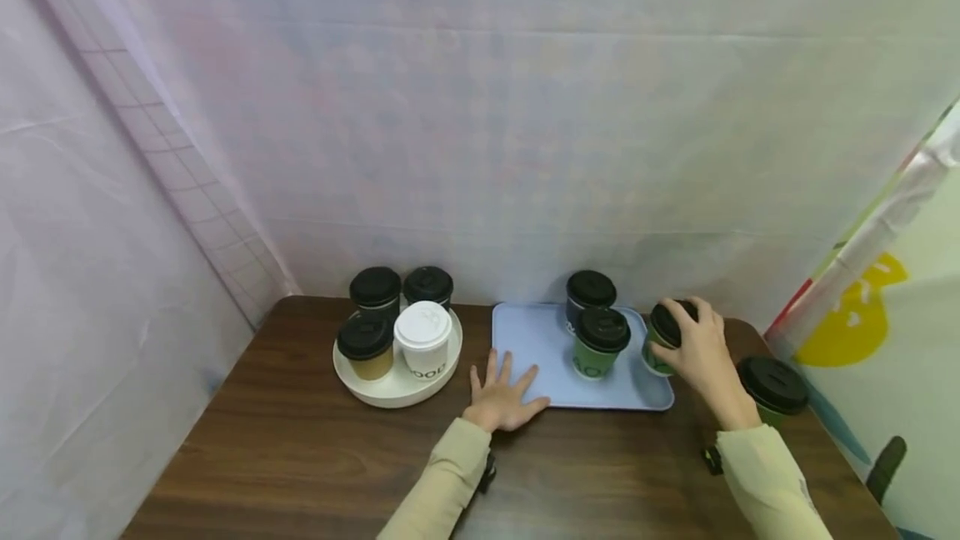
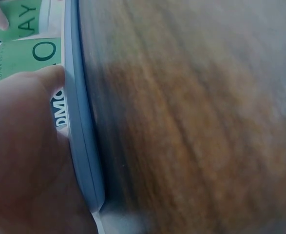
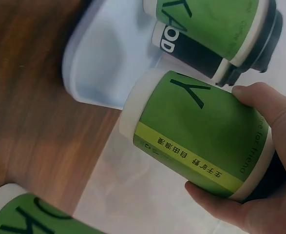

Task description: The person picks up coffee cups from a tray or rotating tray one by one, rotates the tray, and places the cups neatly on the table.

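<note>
My right hand (image 1: 697, 348) grips a green paper cup (image 3: 196, 131) with a black lid from above, fingers and thumb round its upper part. That cup is at the right end of the pale blue tray (image 1: 536, 357). Another green cup (image 1: 597, 348) and a dark cup (image 1: 590, 290), both black-lidded, stand upright on the tray. With fingers spread, my left hand (image 1: 504, 402) rests at the tray's near left edge. In the left wrist view, the left thumb (image 2: 50, 78) lies over the tray rim (image 2: 82, 126).
To the left, a round white plate (image 1: 393, 398) bears a white-lidded cup (image 1: 423, 340), a brown cup (image 1: 369, 348) and more black-lidded cups behind. One green cup (image 1: 772, 390) stands by the table's right edge. A white cloth (image 1: 480, 148) hangs behind the wooden table (image 1: 300, 440).
</note>
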Demonstrator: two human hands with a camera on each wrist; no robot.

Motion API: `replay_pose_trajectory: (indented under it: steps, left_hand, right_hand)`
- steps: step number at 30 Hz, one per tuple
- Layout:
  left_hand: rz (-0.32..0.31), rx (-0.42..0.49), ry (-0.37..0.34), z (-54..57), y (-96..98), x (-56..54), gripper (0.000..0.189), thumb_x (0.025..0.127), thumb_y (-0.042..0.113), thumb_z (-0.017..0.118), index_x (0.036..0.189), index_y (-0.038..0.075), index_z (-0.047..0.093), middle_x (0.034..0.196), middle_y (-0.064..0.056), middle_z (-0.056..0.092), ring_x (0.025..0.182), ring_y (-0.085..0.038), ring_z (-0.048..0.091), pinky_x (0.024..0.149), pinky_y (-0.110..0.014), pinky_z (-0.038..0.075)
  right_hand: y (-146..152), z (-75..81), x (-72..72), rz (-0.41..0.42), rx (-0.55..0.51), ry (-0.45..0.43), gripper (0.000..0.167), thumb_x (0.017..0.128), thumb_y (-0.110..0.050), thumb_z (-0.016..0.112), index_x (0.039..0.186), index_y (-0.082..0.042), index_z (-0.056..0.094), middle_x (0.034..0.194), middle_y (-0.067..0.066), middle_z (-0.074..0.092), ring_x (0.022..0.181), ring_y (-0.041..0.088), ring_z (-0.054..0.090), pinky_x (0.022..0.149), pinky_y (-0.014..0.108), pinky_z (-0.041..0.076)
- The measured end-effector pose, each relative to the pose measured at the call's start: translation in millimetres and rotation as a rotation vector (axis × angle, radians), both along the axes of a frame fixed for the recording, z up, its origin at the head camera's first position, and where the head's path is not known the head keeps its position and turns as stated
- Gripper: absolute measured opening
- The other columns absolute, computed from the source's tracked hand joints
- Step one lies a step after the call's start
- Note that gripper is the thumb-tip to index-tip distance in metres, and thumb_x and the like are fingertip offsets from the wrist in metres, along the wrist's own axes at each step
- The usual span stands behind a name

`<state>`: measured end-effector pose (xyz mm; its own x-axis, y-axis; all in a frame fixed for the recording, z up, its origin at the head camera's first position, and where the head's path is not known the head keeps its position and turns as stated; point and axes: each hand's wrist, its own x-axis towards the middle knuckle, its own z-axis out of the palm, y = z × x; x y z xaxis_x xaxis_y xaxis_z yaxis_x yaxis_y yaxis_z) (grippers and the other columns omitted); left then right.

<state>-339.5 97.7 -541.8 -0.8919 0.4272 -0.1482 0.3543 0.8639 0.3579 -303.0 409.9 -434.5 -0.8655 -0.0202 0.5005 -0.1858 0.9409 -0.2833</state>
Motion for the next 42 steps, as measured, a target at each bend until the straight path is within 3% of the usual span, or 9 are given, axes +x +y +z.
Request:
replay_pose_trajectory:
  steps: [10,22,24,27,30,34,42]
  left_hand:
    - [0.007,0.005,-0.009,0.7,-3.7,-0.1,0.071,0.099,0.073,0.040,0.162,0.039,0.033,0.176,-0.014,0.011,0.164,-0.040,-0.004,0.125,-0.073,0.006]
    - [-0.007,0.023,-0.017,4.2,-2.8,0.2,0.072,0.099,0.072,0.040,0.162,0.037,0.033,0.176,-0.015,0.010,0.164,-0.041,-0.006,0.125,-0.074,0.004]
    - [-0.007,0.020,-0.014,4.8,-2.8,-0.2,0.072,0.100,0.072,0.040,0.162,0.037,0.033,0.176,-0.015,0.010,0.164,-0.041,-0.006,0.125,-0.074,0.004]
    - [-0.009,0.016,-0.017,6.2,-2.5,0.1,0.071,0.100,0.071,0.040,0.162,0.037,0.032,0.176,-0.015,0.010,0.164,-0.041,-0.007,0.125,-0.074,0.004]
    - [-0.017,0.010,-0.034,9.9,-2.4,2.0,0.071,0.101,0.070,0.039,0.163,0.037,0.030,0.176,-0.015,0.007,0.163,-0.040,-0.009,0.126,-0.073,0.002]
    - [-0.021,0.015,-0.036,18.7,-4.8,7.5,0.070,0.101,0.068,0.042,0.163,0.035,0.032,0.176,-0.016,0.009,0.164,-0.041,-0.006,0.126,-0.073,0.004]
    - [-0.025,0.034,-0.023,26.7,-7.1,13.5,0.071,0.101,0.069,0.040,0.162,0.032,0.035,0.175,-0.017,0.013,0.164,-0.042,-0.002,0.126,-0.073,0.007]
  right_hand:
    - [-2,-9.7,37.6,0.015,0.033,0.051,0.073,0.069,-0.006,0.093,0.134,-0.004,0.060,0.136,0.041,0.045,0.117,0.069,0.044,0.089,0.079,0.041]
    - [7,-16.6,95.6,0.025,0.026,0.215,0.079,0.053,-0.002,0.097,0.126,-0.005,0.064,0.126,0.041,0.051,0.108,0.064,0.049,0.084,0.076,0.040]
    - [12,-18.0,106.5,0.035,0.018,0.239,0.069,0.066,-0.018,0.097,0.126,-0.004,0.064,0.126,0.042,0.050,0.109,0.064,0.049,0.086,0.076,0.038]
    - [21,-19.2,123.2,0.033,0.003,0.262,0.071,0.086,-0.062,0.075,0.125,-0.003,0.064,0.126,0.044,0.049,0.109,0.064,0.047,0.087,0.077,0.034]
    - [31,-19.7,139.8,0.001,-0.002,0.270,0.099,0.083,-0.089,0.034,0.125,-0.004,0.064,0.126,0.045,0.048,0.109,0.065,0.046,0.087,0.080,0.032]
    - [45,-20.9,156.5,-0.059,0.012,0.263,0.104,0.080,-0.091,0.028,0.124,-0.004,0.064,0.123,0.045,0.049,0.107,0.065,0.046,0.085,0.082,0.031]
    - [68,-37.4,165.7,-0.124,0.027,0.225,0.105,0.080,-0.092,0.028,0.125,-0.003,0.062,0.120,0.045,0.048,0.105,0.066,0.045,0.084,0.083,0.030]
